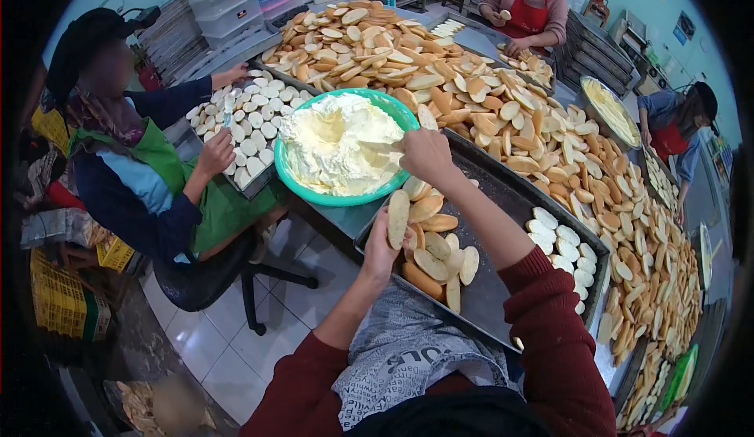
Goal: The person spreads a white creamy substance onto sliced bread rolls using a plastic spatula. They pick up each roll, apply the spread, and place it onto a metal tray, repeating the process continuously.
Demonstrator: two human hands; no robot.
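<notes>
Between the fingers of my left hand is an oval bread slice, its cut face up and bare. My right hand grips a spreading knife, whose blade is partly sunk in pale yellow cream. A green plastic bowl holds the cream. Below my hands, a dark metal tray carries loose bread slices at its left. Rows of slices coated with white cream lie at its right end.
A large heap of bread slices covers the table beyond the tray. At left, a seated co-worker works over a tray of coated slices. Two more people work across the table. An office chair stands on the tiled floor.
</notes>
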